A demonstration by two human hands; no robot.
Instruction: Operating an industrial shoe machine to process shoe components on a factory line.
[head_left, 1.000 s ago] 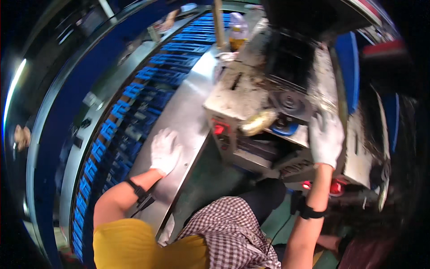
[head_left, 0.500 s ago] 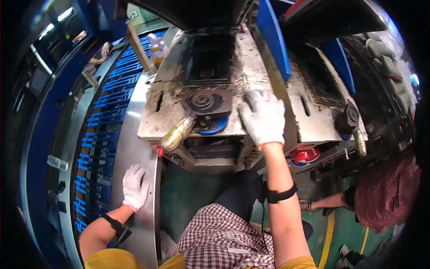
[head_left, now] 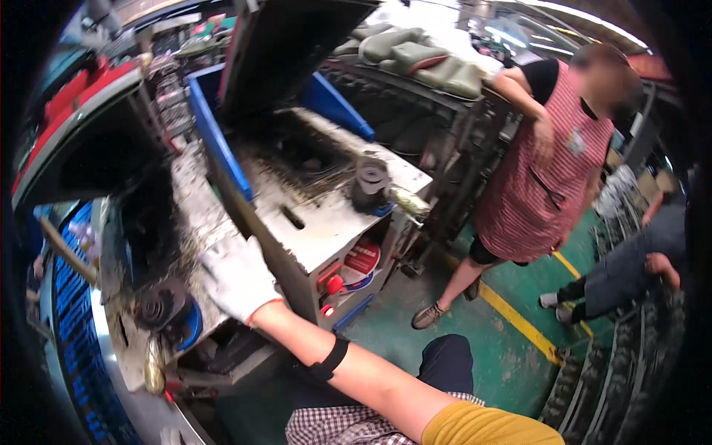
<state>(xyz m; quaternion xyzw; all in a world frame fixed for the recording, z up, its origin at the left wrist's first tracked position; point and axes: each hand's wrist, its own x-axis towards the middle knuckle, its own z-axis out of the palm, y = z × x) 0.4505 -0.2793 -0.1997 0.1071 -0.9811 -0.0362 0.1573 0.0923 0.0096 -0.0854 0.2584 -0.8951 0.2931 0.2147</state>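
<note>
My right hand (head_left: 239, 279), in a white work glove, lies flat on the worn white top of the near press machine (head_left: 194, 194), fingers stretched out. Beside it on that top sit a dark round metal part (head_left: 162, 304) and a blue piece (head_left: 191, 326). A handle wrapped in shiny yellowish tape (head_left: 154, 365) sticks out below them. My left hand (head_left: 172, 436), also gloved, shows only as a blurred bit of white at the lower edge, over the metal counter; its fingers cannot be made out.
A second press machine (head_left: 315, 241) stands to the right, with blue side plates (head_left: 219, 137) and red buttons (head_left: 334, 284). Grey-green boots (head_left: 434, 67) fill a rack behind it. A person in a red-checked apron (head_left: 538, 178) stands at right; another person (head_left: 630, 252) is farther off.
My view has swung to the right, bringing the second machine and two people into sight. My right hand stays on the machine top. My left hand has nearly left the picture.
</note>
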